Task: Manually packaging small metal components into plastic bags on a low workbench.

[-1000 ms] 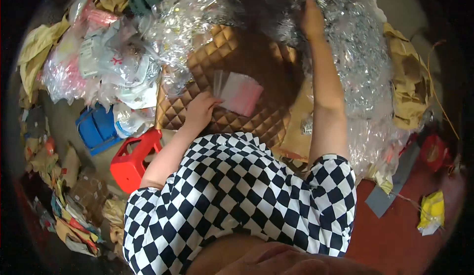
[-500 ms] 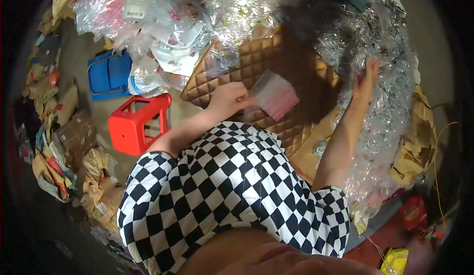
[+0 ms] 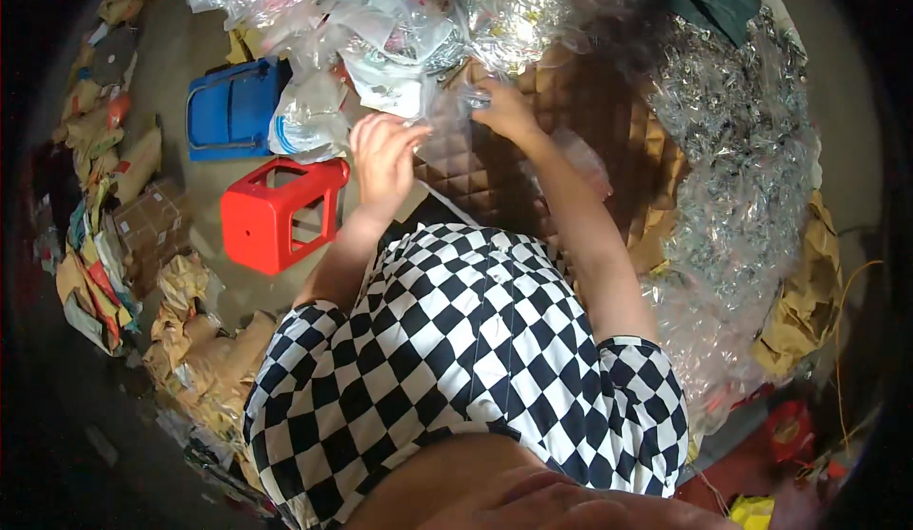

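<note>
My left hand [image 3: 385, 157] is raised left of the brown quilted mat [image 3: 533, 183], finger and thumb pinching the edge of a clear plastic bag [image 3: 443, 129]. The bag is see-through, so its outline is hard to make out. At the bag's far right side, my right hand [image 3: 504, 112] is closed on a small shiny clear packet [image 3: 473, 98]. A stack of clear bags with a pinkish tint [image 3: 582, 161] lies on the mat, partly behind my right forearm.
Heaped clear and white plastic packages [image 3: 399, 17] lie beyond my hands. A long pile of silvery packets [image 3: 737, 159] runs down the right. To the left stand a red plastic stool [image 3: 271, 216] and a blue folding stool [image 3: 233, 110]. Crumpled brown paper [image 3: 195, 326] lies lower left.
My right hand has moved from the silvery pile leftward across the mat, and now has a small packet. My left hand has shifted left and away from the pinkish stack, with a clear bag.
</note>
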A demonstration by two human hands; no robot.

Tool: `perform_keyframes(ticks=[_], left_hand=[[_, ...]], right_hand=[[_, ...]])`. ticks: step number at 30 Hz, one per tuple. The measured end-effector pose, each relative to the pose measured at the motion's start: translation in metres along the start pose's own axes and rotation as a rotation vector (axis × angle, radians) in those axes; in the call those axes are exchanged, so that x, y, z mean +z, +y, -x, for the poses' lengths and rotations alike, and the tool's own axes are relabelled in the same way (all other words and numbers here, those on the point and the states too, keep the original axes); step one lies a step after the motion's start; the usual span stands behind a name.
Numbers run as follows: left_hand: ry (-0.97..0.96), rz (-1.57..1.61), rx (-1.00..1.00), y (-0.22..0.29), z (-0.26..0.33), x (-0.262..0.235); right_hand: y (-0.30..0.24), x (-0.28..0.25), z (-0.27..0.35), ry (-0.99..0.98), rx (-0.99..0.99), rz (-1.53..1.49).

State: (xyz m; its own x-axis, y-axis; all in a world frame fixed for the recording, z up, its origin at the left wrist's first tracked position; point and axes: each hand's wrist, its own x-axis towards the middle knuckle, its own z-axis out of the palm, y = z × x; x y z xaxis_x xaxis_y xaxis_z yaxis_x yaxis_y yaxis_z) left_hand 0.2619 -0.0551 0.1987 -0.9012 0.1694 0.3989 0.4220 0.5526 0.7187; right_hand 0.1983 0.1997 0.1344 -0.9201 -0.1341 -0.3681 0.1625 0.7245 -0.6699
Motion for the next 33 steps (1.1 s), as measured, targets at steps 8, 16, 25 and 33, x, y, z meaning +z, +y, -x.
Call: perform_keyframes(ticks=[8, 16, 25, 33], left_hand=[[-0.555, 0.027, -0.383, -0.011, -0.002, 0.019], [-0.635, 0.504, 0.25, 0.051, -0.048, 0.105], [-1.023, 0.831, 0.418, 0.09, -0.036, 0.122], [-1.12, 0.749, 0.552, 0.097, -0.053, 0.118]], right_hand=[[0.019, -0.099, 0.103, 0.27, 0.44, -0.644], [-0.036, -0.1, 0.154, 0.516, 0.185, -0.821], [-0.081, -0.104, 0.201, -0.069, 0.444, 0.503], [-0.049, -0.082, 0.246, 0.465, 0.115, 0.014]])
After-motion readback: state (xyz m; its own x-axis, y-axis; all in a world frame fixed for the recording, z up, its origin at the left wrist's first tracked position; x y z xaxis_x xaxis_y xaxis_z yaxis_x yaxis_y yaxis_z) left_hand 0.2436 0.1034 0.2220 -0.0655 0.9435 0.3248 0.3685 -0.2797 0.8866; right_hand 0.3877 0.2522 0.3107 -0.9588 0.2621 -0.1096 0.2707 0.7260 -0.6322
